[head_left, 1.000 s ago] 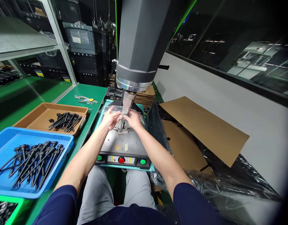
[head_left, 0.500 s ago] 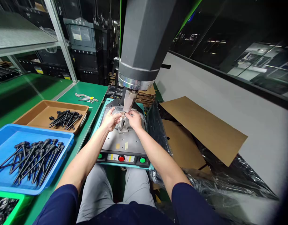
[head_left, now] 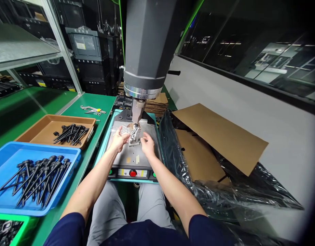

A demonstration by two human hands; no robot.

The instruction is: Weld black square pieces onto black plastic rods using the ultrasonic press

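Here, left hand [head_left: 118, 141] touches clear plastic [head_left: 125, 129] — right hand [head_left: 148, 145] beside metal fixture [head_left: 133, 144]

Bright green plastic bin [head_left: 29, 223] got cropped bottom-left, bare right forearm [head_left: 170, 181] half-hid a round green button [head_left: 154, 174], shiny clear plastic [head_left: 124, 129] by the bare left hand [head_left: 118, 141] was too small to read.

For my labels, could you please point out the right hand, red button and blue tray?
Right hand [head_left: 148, 145]: head view, its middle.
Red button [head_left: 133, 173]: head view, its cap.
Blue tray [head_left: 6, 164]: head view, bare floor.
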